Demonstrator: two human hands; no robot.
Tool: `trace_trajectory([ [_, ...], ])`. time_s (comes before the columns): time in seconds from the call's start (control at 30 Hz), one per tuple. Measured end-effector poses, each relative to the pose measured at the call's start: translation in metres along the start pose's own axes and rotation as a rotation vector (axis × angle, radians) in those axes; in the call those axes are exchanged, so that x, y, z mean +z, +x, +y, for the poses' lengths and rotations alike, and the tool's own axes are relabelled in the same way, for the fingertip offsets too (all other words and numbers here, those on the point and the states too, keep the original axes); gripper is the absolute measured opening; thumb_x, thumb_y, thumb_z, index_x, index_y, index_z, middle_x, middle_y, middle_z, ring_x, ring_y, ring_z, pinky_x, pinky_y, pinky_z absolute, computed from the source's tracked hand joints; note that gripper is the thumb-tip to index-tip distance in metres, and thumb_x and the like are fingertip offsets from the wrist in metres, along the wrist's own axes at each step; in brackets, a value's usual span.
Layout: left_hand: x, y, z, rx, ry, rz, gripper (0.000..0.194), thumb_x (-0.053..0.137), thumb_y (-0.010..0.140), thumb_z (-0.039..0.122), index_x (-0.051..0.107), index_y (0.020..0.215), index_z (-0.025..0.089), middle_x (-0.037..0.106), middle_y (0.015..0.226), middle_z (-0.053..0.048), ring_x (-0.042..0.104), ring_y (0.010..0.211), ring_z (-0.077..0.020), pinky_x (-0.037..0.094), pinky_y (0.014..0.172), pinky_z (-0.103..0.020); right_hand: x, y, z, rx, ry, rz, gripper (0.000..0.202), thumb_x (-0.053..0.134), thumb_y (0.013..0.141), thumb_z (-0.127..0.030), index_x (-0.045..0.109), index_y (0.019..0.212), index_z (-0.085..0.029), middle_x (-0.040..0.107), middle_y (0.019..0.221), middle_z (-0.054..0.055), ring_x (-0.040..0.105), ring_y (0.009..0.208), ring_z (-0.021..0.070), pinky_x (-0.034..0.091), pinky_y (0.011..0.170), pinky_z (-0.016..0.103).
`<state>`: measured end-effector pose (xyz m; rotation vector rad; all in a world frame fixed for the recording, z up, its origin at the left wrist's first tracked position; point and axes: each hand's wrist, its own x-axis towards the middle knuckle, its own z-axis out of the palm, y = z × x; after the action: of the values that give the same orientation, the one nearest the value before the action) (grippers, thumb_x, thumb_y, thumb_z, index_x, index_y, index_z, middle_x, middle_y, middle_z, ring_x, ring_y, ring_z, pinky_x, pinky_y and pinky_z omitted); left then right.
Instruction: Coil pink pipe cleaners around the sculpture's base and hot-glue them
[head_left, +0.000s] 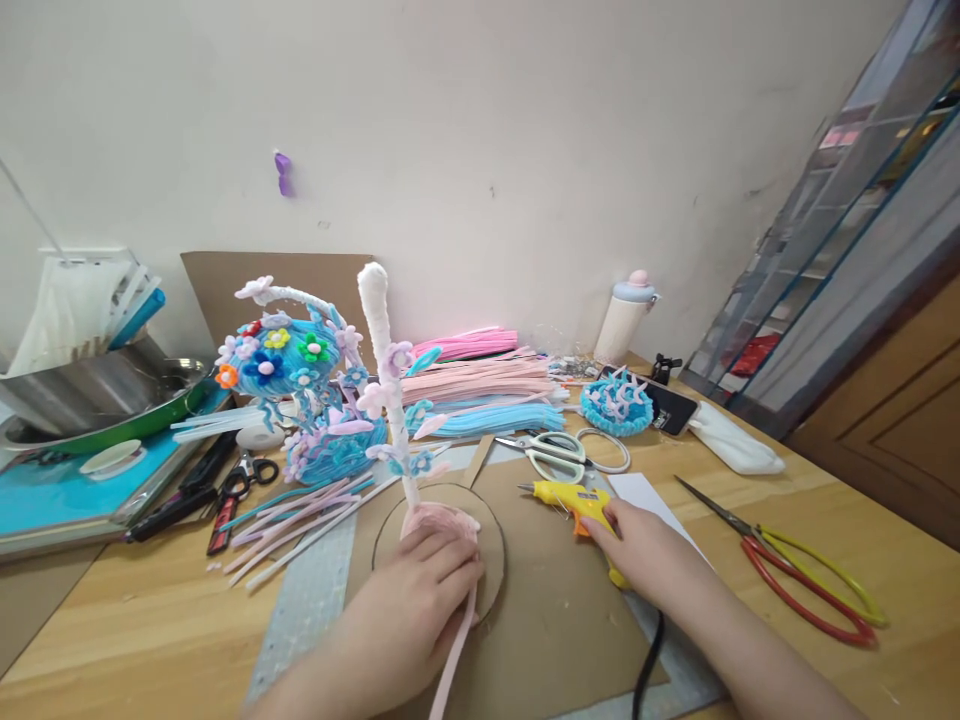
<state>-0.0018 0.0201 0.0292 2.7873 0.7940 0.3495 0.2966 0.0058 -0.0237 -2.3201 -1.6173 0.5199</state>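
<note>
My right hand (630, 540) is wrapped round the handle of a yellow hot glue gun (571, 494), its nozzle pointing left over a sheet of cardboard (562, 640). A black cord trails from its lower end. With fingers curled over it, my left hand (424, 590) holds a pink pipe-cleaner coil (442, 518) at a circle drawn on the cardboard. One loose pink strand (452, 665) runs from under that hand toward me. Beside the coil rises a white wrapped stem (396, 410), upright, with lilac and blue fuzzy flowers; my fingers hide its base.
Bundles of pink (480, 380) and blue pipe cleaners (499, 420) lie behind. A blue flowered piece (289, 360) stands left. White-handled scissors (555, 455) lie near the glue gun, large red-and-yellow-handled scissors (810, 585) at right. A bottle (624, 320) stands by the wall.
</note>
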Motion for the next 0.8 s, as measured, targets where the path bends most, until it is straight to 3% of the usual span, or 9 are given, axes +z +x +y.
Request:
trace_trajectory([
  [0.13,0.008,0.007,-0.004,0.027,0.011,0.059,0.021,0.044,0.093,0.016,0.062,0.102,0.022,0.069,0.101,-0.005,0.060,0.104,-0.0209,0.042,0.100,-0.040,-0.004,-0.004,0.004,-0.008,0.147,0.010,0.037,0.041,0.086,-0.052,0.053,0.069,-0.021,0.063,0.069,0.006,0.060,0.068,0.0227,0.037,0.055,0.029],
  [0.2,0.006,0.010,-0.006,0.013,-0.018,0.084,0.020,0.045,0.091,0.015,0.062,0.099,0.022,0.068,0.102,-0.005,0.059,0.106,-0.0209,0.042,0.100,-0.040,-0.010,-0.012,0.003,-0.014,0.339,-0.038,0.039,0.039,0.088,-0.054,0.055,0.078,-0.020,0.064,0.074,0.005,0.061,0.067,0.0201,0.043,0.056,0.028],
  [0.27,0.001,0.013,-0.007,-0.026,-0.058,0.094,0.017,0.047,0.089,0.014,0.061,0.096,0.023,0.068,0.106,-0.004,0.057,0.108,-0.0207,0.040,0.101,-0.040,-0.016,-0.022,-0.002,0.023,0.761,-0.140,0.032,0.048,0.087,-0.051,0.057,0.087,-0.020,0.065,0.079,0.003,0.061,0.065,0.0164,0.047,0.056,0.026],
  [0.37,-0.005,0.015,-0.010,-0.073,-0.125,0.075,0.015,0.047,0.089,0.016,0.059,0.093,0.024,0.069,0.103,-0.002,0.059,0.104,-0.0195,0.037,0.103,-0.041,-0.020,-0.039,-0.008,0.175,1.470,-0.349,0.020,0.066,0.078,-0.037,0.060,0.084,-0.019,0.058,0.070,-0.001,0.053,0.055,0.0103,0.045,0.050,0.020],
  [0.43,-0.005,0.015,-0.013,-0.078,-0.162,0.070,0.015,0.045,0.091,0.018,0.059,0.094,0.024,0.069,0.099,-0.001,0.060,0.102,-0.0186,0.035,0.104,-0.042,-0.018,-0.049,-0.011,0.243,1.682,-0.491,0.016,0.066,0.079,-0.032,0.063,0.085,-0.018,0.051,0.062,-0.003,0.046,0.050,0.0079,0.041,0.045,0.017],
  [0.5,-0.004,0.015,-0.016,-0.069,-0.186,0.085,0.017,0.044,0.092,0.019,0.060,0.095,0.025,0.069,0.100,0.000,0.060,0.104,-0.0181,0.034,0.105,-0.041,-0.015,-0.058,-0.013,0.247,1.722,-0.560,0.017,0.066,0.081,-0.032,0.066,0.091,-0.018,0.052,0.064,-0.002,0.049,0.052,0.0080,0.041,0.045,0.016],
  [0.67,0.003,0.014,-0.021,-0.066,-0.208,0.118,0.022,0.042,0.094,0.022,0.063,0.097,0.024,0.070,0.101,-0.001,0.060,0.105,-0.0184,0.037,0.101,-0.039,-0.008,-0.081,-0.020,0.143,1.578,-0.493,0.020,0.071,0.079,-0.033,0.067,0.090,-0.017,0.067,0.089,0.005,0.059,0.068,0.0112,0.044,0.051,0.017],
  [0.8,0.007,0.014,-0.022,-0.068,-0.215,0.148,0.024,0.041,0.095,0.025,0.065,0.096,0.024,0.070,0.103,-0.003,0.061,0.102,-0.0192,0.041,0.098,-0.039,-0.004,-0.093,-0.030,0.228,1.598,-0.648,0.030,0.059,0.087,-0.043,0.068,0.092,-0.015,0.068,0.091,0.009,0.056,0.065,0.0092,0.042,0.051,0.016],
])
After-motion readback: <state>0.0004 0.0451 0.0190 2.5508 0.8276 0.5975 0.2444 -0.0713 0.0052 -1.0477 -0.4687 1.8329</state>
